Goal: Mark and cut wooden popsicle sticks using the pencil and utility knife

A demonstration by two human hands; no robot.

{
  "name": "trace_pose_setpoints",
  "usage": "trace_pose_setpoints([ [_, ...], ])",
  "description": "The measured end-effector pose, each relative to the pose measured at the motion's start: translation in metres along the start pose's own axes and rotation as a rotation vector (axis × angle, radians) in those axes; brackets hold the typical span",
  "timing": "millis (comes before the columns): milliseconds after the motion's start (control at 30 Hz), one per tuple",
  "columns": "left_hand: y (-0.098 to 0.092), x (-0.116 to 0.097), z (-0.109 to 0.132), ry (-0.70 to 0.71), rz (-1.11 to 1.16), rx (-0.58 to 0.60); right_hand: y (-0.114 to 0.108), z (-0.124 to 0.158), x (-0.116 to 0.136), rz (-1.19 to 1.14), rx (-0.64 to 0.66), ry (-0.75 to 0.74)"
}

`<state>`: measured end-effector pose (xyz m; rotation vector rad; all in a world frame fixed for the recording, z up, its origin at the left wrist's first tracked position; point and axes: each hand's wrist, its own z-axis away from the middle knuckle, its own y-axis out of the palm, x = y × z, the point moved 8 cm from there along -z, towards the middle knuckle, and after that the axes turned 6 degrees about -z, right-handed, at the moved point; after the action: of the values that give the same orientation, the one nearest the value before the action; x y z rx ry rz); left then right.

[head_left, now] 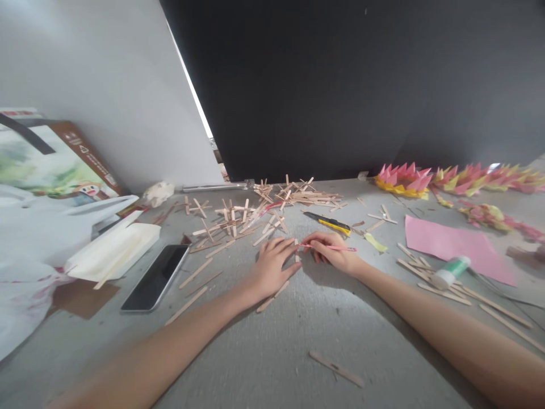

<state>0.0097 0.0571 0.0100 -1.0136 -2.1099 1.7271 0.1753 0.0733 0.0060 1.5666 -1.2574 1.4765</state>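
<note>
My left hand (272, 265) lies flat with its fingers stretched out, the tips at a short upright-lying popsicle stick (297, 251). Closed round a pink pencil (340, 247) is my right hand (330, 251), and the pencil's point meets that same stick. Under the left hand's heel another popsicle stick (272, 297) shows in part. Just beyond the right hand lies a yellow and black utility knife (327, 222). Many loose and crossed popsicle sticks (233, 218) are spread beyond both hands.
A phone (156, 277) and a white foam tray (142, 241) lie at the left beside a plastic bag (29, 255). Pink paper (455, 244), a glue stick (452, 271) and pink-yellow paper flowers (402, 180) are at the right. A dark panel (340, 85) stands behind.
</note>
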Motion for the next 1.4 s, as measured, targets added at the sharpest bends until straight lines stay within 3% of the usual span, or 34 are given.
trace_pose_setpoints([
  [433, -0.0044, 0.0013, -0.0015, -0.075, 0.058, 0.005, -0.0041, 0.0008, -0.0038, 0.034, -0.013, 0.047],
  [633, 0.0005, 0.0039, -0.0015, -0.053, 0.048, -0.002, -0.0015, 0.0007, -0.0037, 0.083, 0.034, 0.026],
  [1400, 0.002, 0.0031, -0.0021, -0.05, 0.038, -0.004, 0.0013, -0.0002, 0.0014, -0.025, 0.007, 0.089],
])
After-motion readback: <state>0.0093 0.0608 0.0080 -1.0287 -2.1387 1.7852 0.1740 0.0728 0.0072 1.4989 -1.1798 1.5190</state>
